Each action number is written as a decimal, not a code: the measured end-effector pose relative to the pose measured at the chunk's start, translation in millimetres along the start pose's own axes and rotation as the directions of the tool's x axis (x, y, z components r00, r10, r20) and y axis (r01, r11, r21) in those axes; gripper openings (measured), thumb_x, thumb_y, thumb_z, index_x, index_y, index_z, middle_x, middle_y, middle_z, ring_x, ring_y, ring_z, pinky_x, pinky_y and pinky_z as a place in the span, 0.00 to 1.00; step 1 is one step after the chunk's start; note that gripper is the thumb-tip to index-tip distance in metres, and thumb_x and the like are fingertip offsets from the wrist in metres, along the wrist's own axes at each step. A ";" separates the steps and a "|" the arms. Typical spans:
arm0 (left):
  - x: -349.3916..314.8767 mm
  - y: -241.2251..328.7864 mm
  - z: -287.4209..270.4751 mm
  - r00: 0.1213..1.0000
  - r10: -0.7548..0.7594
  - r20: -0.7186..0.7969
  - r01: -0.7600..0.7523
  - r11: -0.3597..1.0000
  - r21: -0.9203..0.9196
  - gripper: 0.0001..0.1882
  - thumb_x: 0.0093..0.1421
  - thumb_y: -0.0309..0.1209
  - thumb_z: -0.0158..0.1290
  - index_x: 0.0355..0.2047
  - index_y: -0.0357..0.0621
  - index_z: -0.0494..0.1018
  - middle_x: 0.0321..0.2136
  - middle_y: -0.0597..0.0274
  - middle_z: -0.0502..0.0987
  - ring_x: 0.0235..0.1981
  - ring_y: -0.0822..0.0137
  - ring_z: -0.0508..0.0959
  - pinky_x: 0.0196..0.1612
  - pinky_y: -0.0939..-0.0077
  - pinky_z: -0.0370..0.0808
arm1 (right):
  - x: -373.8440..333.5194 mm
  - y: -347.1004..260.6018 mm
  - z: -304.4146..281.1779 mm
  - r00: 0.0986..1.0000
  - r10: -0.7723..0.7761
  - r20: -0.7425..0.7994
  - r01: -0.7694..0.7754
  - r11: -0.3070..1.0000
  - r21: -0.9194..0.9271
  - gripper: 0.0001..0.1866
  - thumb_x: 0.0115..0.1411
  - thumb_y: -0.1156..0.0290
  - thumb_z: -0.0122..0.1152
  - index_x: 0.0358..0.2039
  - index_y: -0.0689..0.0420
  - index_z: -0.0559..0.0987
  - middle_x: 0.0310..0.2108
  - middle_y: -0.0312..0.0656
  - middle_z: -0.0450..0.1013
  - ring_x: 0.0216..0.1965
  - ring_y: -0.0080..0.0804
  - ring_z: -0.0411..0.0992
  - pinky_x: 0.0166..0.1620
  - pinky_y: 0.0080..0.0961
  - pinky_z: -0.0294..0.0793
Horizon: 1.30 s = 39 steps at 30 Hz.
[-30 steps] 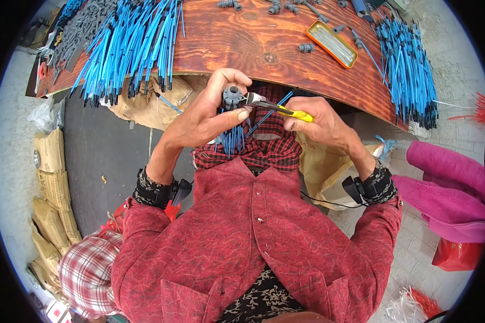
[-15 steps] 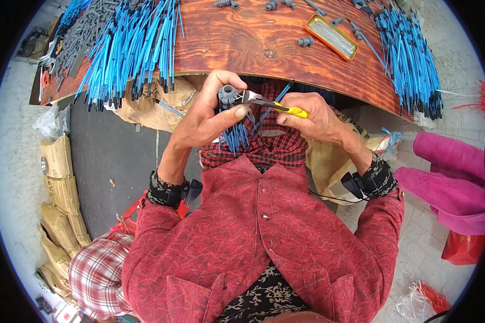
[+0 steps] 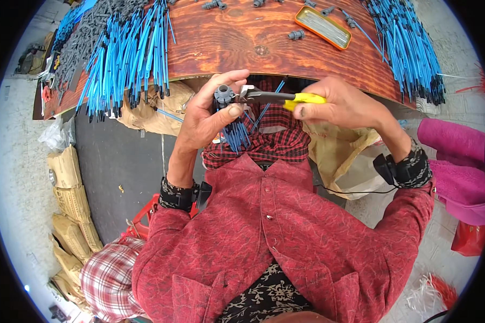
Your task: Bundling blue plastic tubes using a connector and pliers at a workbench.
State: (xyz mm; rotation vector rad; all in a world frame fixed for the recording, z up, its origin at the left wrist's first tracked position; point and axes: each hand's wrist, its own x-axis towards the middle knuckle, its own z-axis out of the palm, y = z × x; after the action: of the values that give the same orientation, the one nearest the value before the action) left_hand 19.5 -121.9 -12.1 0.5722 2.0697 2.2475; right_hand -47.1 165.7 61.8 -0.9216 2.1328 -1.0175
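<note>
In front of my lap, my left hand [image 3: 199, 121] is closed around a grey toothed plastic fitting [image 3: 223, 93], its round open end facing up. Below the thumb hangs a bunch of thin blue rods [image 3: 236, 137]; the fingers hide how they join the fitting. My right hand [image 3: 353, 105] grips a pair of yellow-handled pliers [image 3: 269, 97], pointing left. Their jaws are beside the fitting, with a small pale metal piece at the tip. Whether the jaws touch the fitting I cannot tell.
The wooden table [image 3: 215, 46] ahead carries blue black-tipped rods [image 3: 129, 59] at left, another heap [image 3: 409, 51] at right, and grey fittings [image 3: 296, 35]. A yellow-orange tin [image 3: 324, 27] holds thin pale pieces. Brown paper bags [image 3: 70, 199] stand at left, pink cloths [image 3: 455, 140] at right.
My right hand has moved right, and its forearm has swung outward with the pliers. The left hand keeps hold of the fitting, almost in place. The whole view has shifted slightly.
</note>
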 end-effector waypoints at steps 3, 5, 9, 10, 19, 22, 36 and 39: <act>4.1 5.5 9.4 1.000 0.015 -0.006 -0.014 0.999 0.044 0.29 0.60 0.41 0.64 0.58 0.40 0.73 0.41 0.65 0.72 0.44 0.72 0.72 0.50 0.76 0.69 | -6.6 5.5 0.0 0.905 0.257 0.339 -0.379 0.849 0.369 0.30 0.64 0.39 0.59 0.30 0.58 0.80 0.22 0.41 0.77 0.23 0.28 0.76 0.27 0.24 0.76; 9.4 7.7 10.5 1.000 -0.003 0.025 0.002 0.999 0.044 0.27 0.60 0.40 0.65 0.55 0.40 0.75 0.40 0.66 0.72 0.44 0.73 0.72 0.49 0.77 0.69 | -8.9 23.1 7.8 0.769 0.152 0.621 -0.583 0.566 0.583 0.30 0.63 0.38 0.60 0.31 0.58 0.78 0.21 0.45 0.77 0.21 0.30 0.77 0.25 0.27 0.77; 16.3 1.5 11.3 0.999 0.004 0.041 -0.007 0.997 0.072 0.25 0.60 0.40 0.64 0.53 0.40 0.76 0.40 0.67 0.74 0.42 0.75 0.73 0.47 0.78 0.70 | -16.7 29.7 8.7 0.876 0.124 0.466 -0.404 0.716 0.570 0.28 0.59 0.43 0.67 0.32 0.59 0.75 0.21 0.45 0.76 0.19 0.32 0.76 0.24 0.29 0.78; 15.9 -2.1 7.6 0.999 -0.026 0.036 0.024 0.998 0.055 0.24 0.60 0.39 0.65 0.53 0.40 0.75 0.42 0.66 0.76 0.43 0.75 0.74 0.48 0.77 0.71 | -16.4 18.0 0.0 0.876 0.244 0.417 -0.430 0.788 0.441 0.24 0.54 0.51 0.73 0.35 0.58 0.75 0.21 0.42 0.75 0.23 0.31 0.78 0.28 0.30 0.79; 16.1 -3.6 11.0 0.999 -0.030 -0.043 0.031 0.999 0.021 0.24 0.60 0.34 0.65 0.54 0.37 0.74 0.46 0.63 0.77 0.48 0.72 0.75 0.52 0.75 0.72 | -46.9 -24.6 -3.2 0.844 -0.404 -0.353 0.043 0.707 -0.706 0.28 0.49 0.62 0.72 0.50 0.56 0.76 0.40 0.43 0.75 0.33 0.39 0.77 0.38 0.33 0.78; 15.2 -5.2 11.3 0.998 -0.046 -0.051 0.049 0.998 0.047 0.28 0.59 0.37 0.65 0.56 0.35 0.72 0.47 0.56 0.78 0.50 0.67 0.77 0.54 0.71 0.72 | -46.6 -28.4 -11.8 0.797 -0.526 -0.296 0.028 0.522 -0.852 0.21 0.58 0.60 0.66 0.49 0.57 0.77 0.36 0.43 0.78 0.31 0.36 0.79 0.34 0.31 0.78; 15.1 -5.9 3.1 1.000 -0.004 -0.010 0.004 1.000 0.020 0.27 0.56 0.38 0.68 0.52 0.38 0.77 0.45 0.63 0.78 0.46 0.72 0.76 0.51 0.76 0.72 | -52.5 -28.1 1.4 0.940 -0.078 -0.332 -0.071 0.907 -0.416 0.27 0.47 0.55 0.76 0.40 0.57 0.75 0.25 0.41 0.74 0.27 0.44 0.76 0.33 0.33 0.76; 16.7 -5.2 4.0 0.999 0.008 -0.045 -0.007 1.000 0.014 0.26 0.57 0.38 0.68 0.53 0.38 0.76 0.47 0.62 0.78 0.48 0.71 0.76 0.52 0.75 0.72 | -48.5 -28.6 -0.5 0.725 -0.569 -0.387 0.036 0.593 -0.804 0.26 0.51 0.56 0.74 0.44 0.57 0.76 0.29 0.42 0.76 0.28 0.43 0.76 0.35 0.36 0.77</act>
State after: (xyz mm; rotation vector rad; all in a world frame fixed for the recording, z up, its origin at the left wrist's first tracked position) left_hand 3.9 -113.0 -12.9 0.5359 2.1084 2.2725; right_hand -9.8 190.7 95.9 -1.5999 3.1678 -0.5657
